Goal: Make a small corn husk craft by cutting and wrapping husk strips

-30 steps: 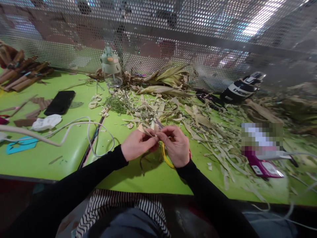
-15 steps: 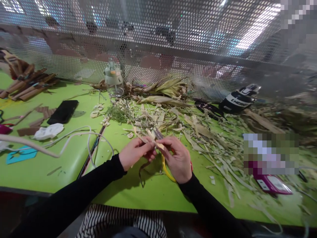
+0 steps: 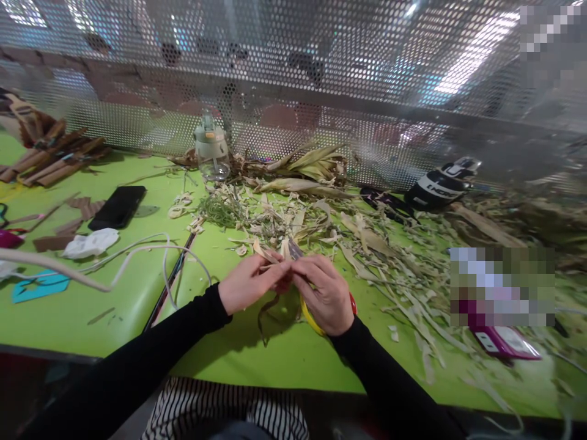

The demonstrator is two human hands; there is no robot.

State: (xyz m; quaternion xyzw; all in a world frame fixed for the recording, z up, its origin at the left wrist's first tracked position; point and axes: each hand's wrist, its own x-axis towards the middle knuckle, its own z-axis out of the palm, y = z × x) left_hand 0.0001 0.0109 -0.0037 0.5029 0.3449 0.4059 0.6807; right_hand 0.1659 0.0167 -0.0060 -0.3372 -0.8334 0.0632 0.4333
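My left hand (image 3: 251,280) and my right hand (image 3: 324,292) meet over the near middle of the green table, fingertips pinched close together. Pale dried husk strips (image 3: 260,249) poke out from between the left fingers. The right fingers pinch at the same small bundle; which strand they hold is partly hidden. A thin dark brown strip (image 3: 260,321) dangles below the hands. Under my right hand lies a yellow-and-red ring-shaped handle (image 3: 312,319), mostly covered. Just beyond the fingers spreads a pile of husk scraps (image 3: 293,214).
A clear bottle (image 3: 211,153) stands by the perforated metal screen (image 3: 275,91); a black bottle (image 3: 438,186) lies tilted at right. A phone (image 3: 118,208), white cable (image 3: 137,247) and rolled brown bundles (image 3: 59,156) are left. A magenta item (image 3: 507,339) lies right.
My right hand has turned slightly inward, its fingers closing nearer to the left fingertips. The pale strip that lay across the right fingers is now hidden. Things on the table stay put.
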